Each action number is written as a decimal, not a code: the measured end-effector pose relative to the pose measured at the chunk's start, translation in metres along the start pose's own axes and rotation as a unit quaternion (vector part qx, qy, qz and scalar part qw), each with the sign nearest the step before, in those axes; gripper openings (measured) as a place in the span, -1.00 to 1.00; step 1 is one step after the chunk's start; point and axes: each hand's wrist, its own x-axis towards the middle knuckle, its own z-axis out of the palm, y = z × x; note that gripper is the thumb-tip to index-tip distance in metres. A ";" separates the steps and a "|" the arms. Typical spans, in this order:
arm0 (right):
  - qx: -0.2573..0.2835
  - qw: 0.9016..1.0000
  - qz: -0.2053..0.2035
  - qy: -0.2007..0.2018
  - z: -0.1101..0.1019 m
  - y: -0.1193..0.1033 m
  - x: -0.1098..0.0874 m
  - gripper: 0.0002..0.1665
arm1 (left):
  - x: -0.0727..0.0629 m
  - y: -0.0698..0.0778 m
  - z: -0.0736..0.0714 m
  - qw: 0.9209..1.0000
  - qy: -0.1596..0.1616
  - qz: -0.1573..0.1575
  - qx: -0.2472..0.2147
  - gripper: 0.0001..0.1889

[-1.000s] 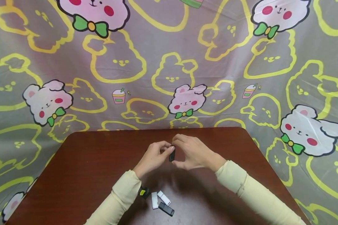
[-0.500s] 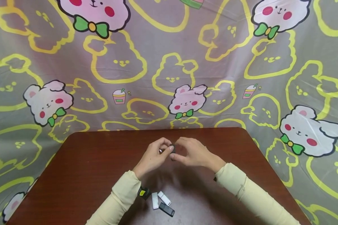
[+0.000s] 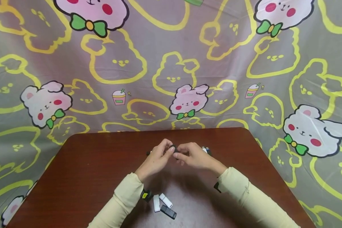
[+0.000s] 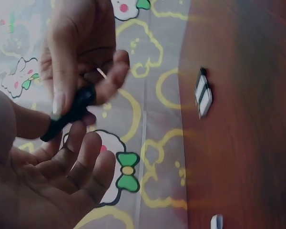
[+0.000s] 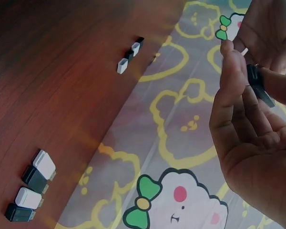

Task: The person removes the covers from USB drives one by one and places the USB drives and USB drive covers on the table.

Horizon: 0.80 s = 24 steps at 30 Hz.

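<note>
In the head view both hands meet over the middle of the table around a small black USB flash drive [image 3: 174, 148], mostly hidden by fingers. My left hand [image 3: 157, 155] pinches one end between thumb and fingers. My right hand [image 3: 196, 157] pinches the other end, thumb toward the left thumb. The left wrist view shows the drive [image 4: 71, 114] as a slim dark stick lying aslant between the two hands. From the right wrist, its dark body [image 5: 259, 82] sits at the fingertips of both hands.
Two white drives [image 3: 156, 203] [image 3: 166, 200] and a black drive [image 3: 168, 212] lie near the table's front. A row of black and white drives with bare metal plugs [image 5: 29, 183] lies beyond my right hand. A row of small caps [image 5: 129, 56] lies on the left side.
The right fingers have closed in from a wide spread to pinch the drive beside the left fingers. The right hand is slightly lower, and the drives behind it now show. Loose drives in front stay put.
</note>
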 end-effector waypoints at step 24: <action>0.049 0.997 -0.019 -0.058 -0.004 0.000 0.000 -0.87 | 0.004 -0.010 -0.005 0.999 -0.019 0.035 -0.035 -0.85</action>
